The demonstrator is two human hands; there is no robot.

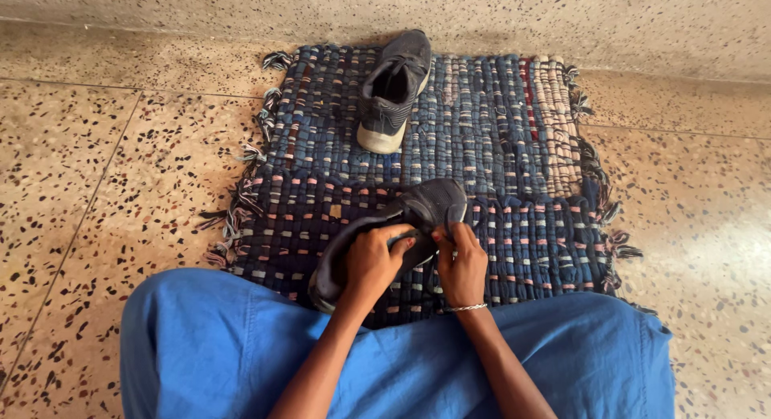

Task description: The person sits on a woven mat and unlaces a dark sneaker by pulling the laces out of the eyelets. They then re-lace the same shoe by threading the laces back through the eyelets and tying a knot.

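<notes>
both hands, left hand (373,262) and right hand (462,266), seemingly grip the near shoe (418,210) mid-mat (498,146); floor (96,186) open around.

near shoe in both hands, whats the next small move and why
Probably pull the tongue area open: both the left hand and right hand already pinch the top of the near shoe, which lies tilted on the woven mat.

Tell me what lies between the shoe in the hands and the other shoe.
Only bare woven rug separates the held shoe from the far shoe, as the head view shows.
</notes>
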